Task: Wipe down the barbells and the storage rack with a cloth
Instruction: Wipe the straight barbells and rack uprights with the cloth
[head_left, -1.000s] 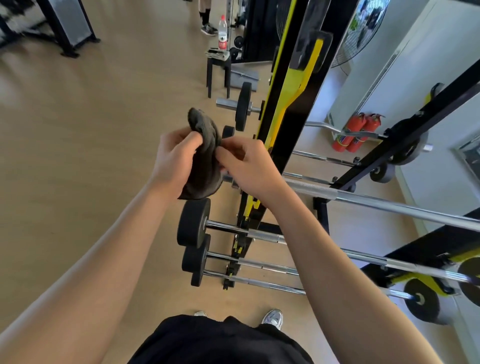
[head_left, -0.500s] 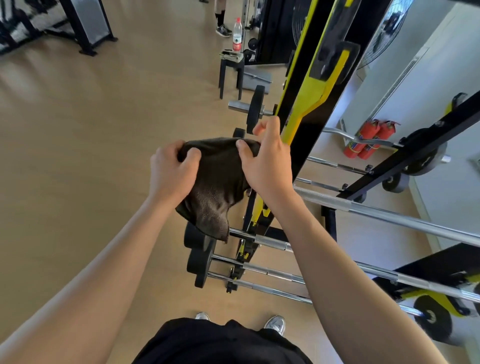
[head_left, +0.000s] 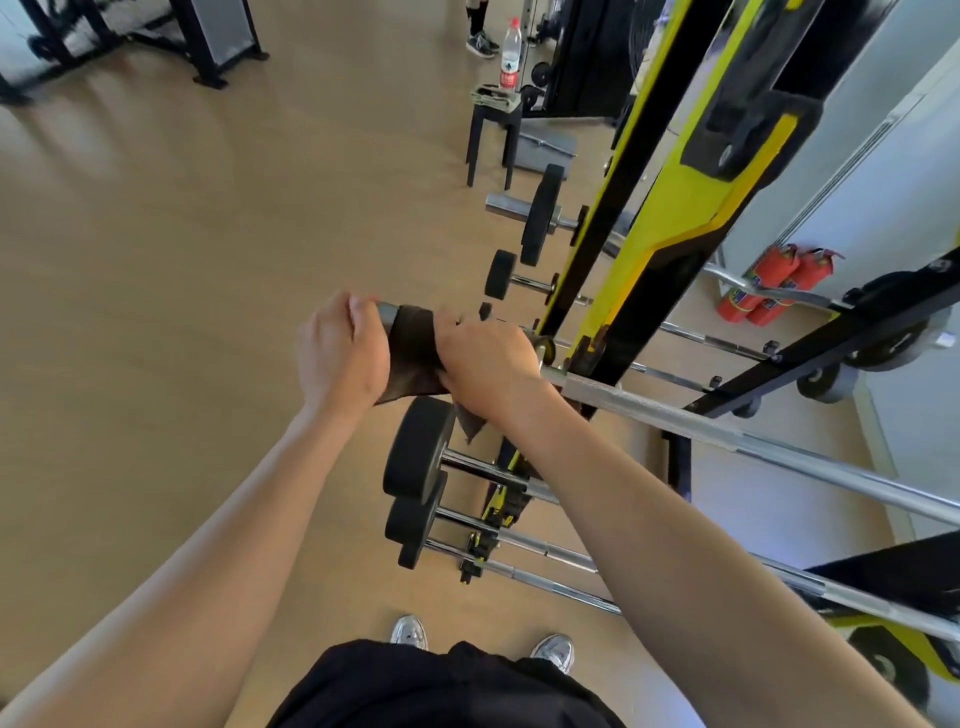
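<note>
So a second ago the cloth (head_left: 413, 338) was just being shaken out in mid-air between both hands, out in front of the rack (head_left: 649, 223). Now it's down on metal, draped over the bare end of the top barbell (head_left: 675, 415), the end that sticks out on the open-floor side of the rack's yellow upright. The left hand (head_left: 340, 353) is curled round the outer edge of the cloth, right at the bar tip. The right hand (head_left: 485, 358) grips the inner edge, close to the upright. Both are closed on cloth and bar together, with a corner hanging loose below.

Reads to me like the real wiping is only starting on this one end, with the lower bars and the rack itself still to go, I'd guess.

Writing-wise, the water bottle (head_left: 510, 52) on the stool (head_left: 493, 111) beyond the rack has a red label. The fire extinguishers (head_left: 769, 286) behind the rack have labels too. All too small to read.
</note>
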